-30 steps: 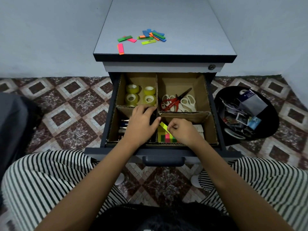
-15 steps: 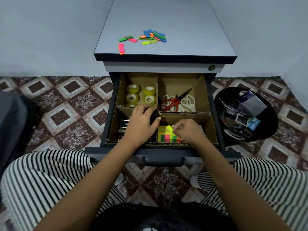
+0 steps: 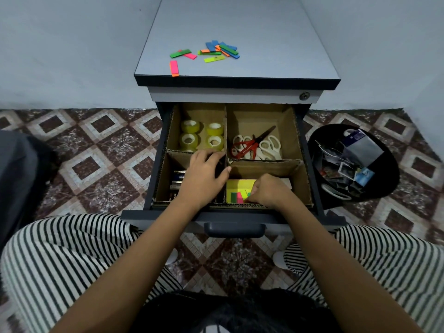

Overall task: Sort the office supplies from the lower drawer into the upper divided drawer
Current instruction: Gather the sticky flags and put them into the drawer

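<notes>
By right hand [image 3: 269, 191], sticky flags [image 3: 238, 197] front-to-back

2 bare forearms reach from the lower frame to centre. The left hand [image 3: 204, 175] lies palm down, fingers loosely spread; the right hand [image 3: 270, 192], just beside it, is curled, fingertips tucked under.
</notes>
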Motion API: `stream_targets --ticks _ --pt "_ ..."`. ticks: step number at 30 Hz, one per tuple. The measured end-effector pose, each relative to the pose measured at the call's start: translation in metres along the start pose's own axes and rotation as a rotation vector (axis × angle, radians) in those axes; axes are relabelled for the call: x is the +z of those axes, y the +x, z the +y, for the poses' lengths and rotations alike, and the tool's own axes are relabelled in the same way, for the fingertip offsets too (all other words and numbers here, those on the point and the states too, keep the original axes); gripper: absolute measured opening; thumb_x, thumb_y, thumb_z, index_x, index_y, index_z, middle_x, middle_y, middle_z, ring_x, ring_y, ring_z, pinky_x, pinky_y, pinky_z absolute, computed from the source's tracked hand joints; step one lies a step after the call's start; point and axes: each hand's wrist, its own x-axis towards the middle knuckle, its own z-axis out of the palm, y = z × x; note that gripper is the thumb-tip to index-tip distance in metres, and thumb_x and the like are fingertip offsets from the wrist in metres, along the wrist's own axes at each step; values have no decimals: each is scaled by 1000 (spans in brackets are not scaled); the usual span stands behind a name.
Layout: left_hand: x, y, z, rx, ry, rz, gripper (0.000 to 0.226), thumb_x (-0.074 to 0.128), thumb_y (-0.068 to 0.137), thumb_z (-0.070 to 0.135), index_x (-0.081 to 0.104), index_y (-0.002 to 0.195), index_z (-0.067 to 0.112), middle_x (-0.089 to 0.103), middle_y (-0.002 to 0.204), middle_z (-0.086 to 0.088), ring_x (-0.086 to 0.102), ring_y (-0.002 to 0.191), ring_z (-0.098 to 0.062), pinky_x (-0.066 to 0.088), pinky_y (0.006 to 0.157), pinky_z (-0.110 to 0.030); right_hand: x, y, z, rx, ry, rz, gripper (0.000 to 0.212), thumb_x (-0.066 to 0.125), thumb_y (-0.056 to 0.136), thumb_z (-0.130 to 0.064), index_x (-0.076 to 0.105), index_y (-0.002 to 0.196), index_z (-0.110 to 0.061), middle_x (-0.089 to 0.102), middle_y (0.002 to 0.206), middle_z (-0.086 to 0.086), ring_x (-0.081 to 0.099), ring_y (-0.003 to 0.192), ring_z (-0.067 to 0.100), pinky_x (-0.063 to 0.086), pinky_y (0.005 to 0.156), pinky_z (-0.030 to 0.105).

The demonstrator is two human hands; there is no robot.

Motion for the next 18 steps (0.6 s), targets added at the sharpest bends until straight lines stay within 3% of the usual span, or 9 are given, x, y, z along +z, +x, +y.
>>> stream_targets --ticks 5,8,10,15,18 --pt "0 0 1 1 -2 3 48 54 93 32 47 136 14 44 134 -9 30 131 -23 25 108 -31 1 -2 3 -44 132 97 8 71 81 -15 64 80 -12 61 78 2 58 78 17 40 56 20" --pt "0 0 1 2 -6 7 48 54 93 32 47 136 14 44 134 -9 29 132 -23 25 108 -31 2 -2 4 -126 159 118 14 69 82 -11 68 94 -18 52 72 -10 50 63 4 33 48 7" --pt "0 0 1 4 -5 11 48 54 92 32 47 136 13 44 134 -9 29 132 -23 25 108 -31 2 -2 2 -174 137 97 21 68 83 -9 70 102 -17 47 70 -16 46 59 -1 35 47 3" --pt "1 0 1 5 -1 16 48 55 92 31 48 136 13 45 133 -10 30 131 -24 26 108 -32 4 -1 1 -171 99 77 14 67 84 -10 72 96 -15 53 68 -7 50 57 5 33 45 7" --pt "1 0 0 7 -2 15 48 55 92 31 48 136 13 45 133 -9 30 131 -23 26 108 -31 3 -2 -2 -136 68 72 10 65 85 -8 70 91 -14 56 80 0 54 73 13 35 51 15"
